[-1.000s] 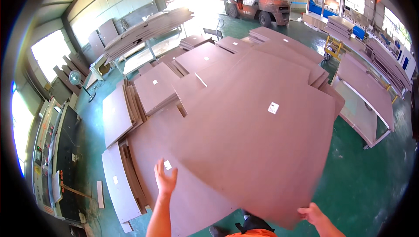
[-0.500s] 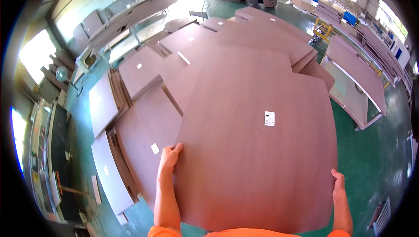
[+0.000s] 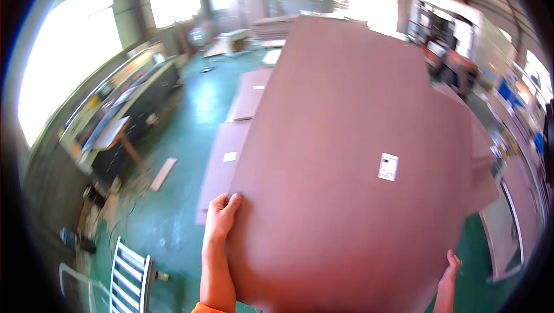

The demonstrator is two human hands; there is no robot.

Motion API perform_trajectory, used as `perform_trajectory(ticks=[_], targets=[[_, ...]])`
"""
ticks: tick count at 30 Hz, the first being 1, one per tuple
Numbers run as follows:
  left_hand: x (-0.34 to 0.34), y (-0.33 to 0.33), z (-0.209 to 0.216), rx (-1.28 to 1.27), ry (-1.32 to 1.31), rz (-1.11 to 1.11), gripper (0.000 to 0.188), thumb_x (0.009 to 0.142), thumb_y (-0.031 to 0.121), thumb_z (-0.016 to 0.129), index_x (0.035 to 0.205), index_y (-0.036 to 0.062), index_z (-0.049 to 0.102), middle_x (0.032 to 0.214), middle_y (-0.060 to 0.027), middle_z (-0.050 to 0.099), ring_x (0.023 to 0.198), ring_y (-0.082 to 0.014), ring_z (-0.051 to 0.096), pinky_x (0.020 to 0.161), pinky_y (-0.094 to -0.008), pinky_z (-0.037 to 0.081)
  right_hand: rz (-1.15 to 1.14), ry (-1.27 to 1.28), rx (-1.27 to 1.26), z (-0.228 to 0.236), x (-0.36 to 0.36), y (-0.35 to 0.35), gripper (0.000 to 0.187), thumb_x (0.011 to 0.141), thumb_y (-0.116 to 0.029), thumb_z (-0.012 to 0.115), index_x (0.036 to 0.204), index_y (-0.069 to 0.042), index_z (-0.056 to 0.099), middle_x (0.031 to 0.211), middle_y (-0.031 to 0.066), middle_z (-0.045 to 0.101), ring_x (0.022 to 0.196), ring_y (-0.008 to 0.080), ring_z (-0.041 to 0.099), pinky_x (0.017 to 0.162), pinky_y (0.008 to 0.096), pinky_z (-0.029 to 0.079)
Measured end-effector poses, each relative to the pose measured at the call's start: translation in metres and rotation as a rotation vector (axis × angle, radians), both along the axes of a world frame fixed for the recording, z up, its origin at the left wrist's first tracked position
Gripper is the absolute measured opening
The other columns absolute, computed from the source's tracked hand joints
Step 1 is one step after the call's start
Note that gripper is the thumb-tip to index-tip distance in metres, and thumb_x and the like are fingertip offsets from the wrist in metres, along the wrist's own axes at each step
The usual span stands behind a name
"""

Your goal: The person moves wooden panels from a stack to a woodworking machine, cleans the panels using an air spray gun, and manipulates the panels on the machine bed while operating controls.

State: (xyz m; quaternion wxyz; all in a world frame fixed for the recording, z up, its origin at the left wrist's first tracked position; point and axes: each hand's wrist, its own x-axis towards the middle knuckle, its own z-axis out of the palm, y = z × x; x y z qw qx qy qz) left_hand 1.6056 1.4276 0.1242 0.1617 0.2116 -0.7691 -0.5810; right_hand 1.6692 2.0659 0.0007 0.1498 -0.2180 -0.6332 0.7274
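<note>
Left hand: the left hand (image 3: 221,216) grips the left edge of a large reddish-brown board (image 3: 352,163), fingers curled over its face, thumb hidden behind it.
Right hand: the right hand (image 3: 449,268) clasps the board's lower right edge; only the fingers show, near the bottom rim of the view.
Board: held up between both hands, tilted away from the person, filling most of the view; a small white label (image 3: 388,166) sits on its face, above and left of the right hand.
Beyond the left hand: more boards (image 3: 224,163) of the same colour lie flat on the green floor (image 3: 173,220), just past the held board's left edge.
Far left: a long worktop (image 3: 112,120) stands along the windows, its load too blurred to name.
Below the left hand: a white slatted rack (image 3: 130,275), possibly a roller stand, rests on the floor.
</note>
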Motion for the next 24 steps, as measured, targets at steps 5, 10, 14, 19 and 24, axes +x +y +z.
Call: perform_trajectory(ticks=[5,10,14,19,24], targets=[[0.133,-0.163,0.009,-0.206,0.133,0.189,0.035,0.086,0.033,0.061,0.083,-0.0016,0.061,0.07,-0.0097,0.062,0.066,-0.0126,0.053,0.063,-0.033,0.046,-0.018,0.037,0.014,0.032,0.025,-0.195,0.05,0.084,-0.045,0.061,0.11,-0.003,0.059,0.103,0.012,0.062,0.091,0.0301,0.06,0.085,0.0498,0.049],[0.249,-0.296,0.027,-0.226,0.166,0.346,0.038,0.084,0.041,0.06,0.093,0.0049,0.063,0.079,-0.012,0.065,0.073,-0.0246,0.062,0.069,-0.0348,0.048,0.538,0.241,-0.149,0.015,0.012,-0.32,0.057,0.091,-0.045,0.049,0.129,-0.002,0.044,0.126,0.0146,0.049,0.114,0.033,0.047,0.097,0.0495,0.04],[0.273,-0.402,0.044,-0.207,0.187,0.383,0.04,0.085,0.043,0.059,0.1,0.0051,0.062,0.083,-0.011,0.066,0.077,-0.0257,0.063,0.072,-0.0345,0.048,0.458,0.019,-0.068,-0.01,-0.022,-0.431,0.059,0.089,-0.044,0.052,0.129,-0.003,0.043,0.128,0.0146,0.049,0.113,0.0328,0.048,0.095,0.0491,0.041],[0.267,-0.537,0.036,-0.25,0.188,0.441,0.04,0.085,0.042,0.059,0.097,0.0041,0.063,0.081,-0.0112,0.065,0.076,-0.0247,0.062,0.072,-0.0337,0.048,0.617,0.033,-0.047,0.001,-0.079,-0.637,0.054,0.087,-0.041,0.054,0.125,-0.002,0.047,0.122,0.0131,0.051,0.109,0.0301,0.05,0.093,0.0458,0.041],[0.255,-0.69,0.037,-0.259,0.139,0.524,0.038,0.086,0.039,0.059,0.099,0.003,0.063,0.084,-0.0136,0.066,0.079,-0.026,0.063,0.074,-0.0341,0.047,0.765,0.048,-0.039,0.003,-0.149,-0.834,0.05,0.085,-0.037,0.055,0.12,-0.002,0.05,0.116,0.0115,0.054,0.104,0.0274,0.052,0.091,0.0425,0.042]])
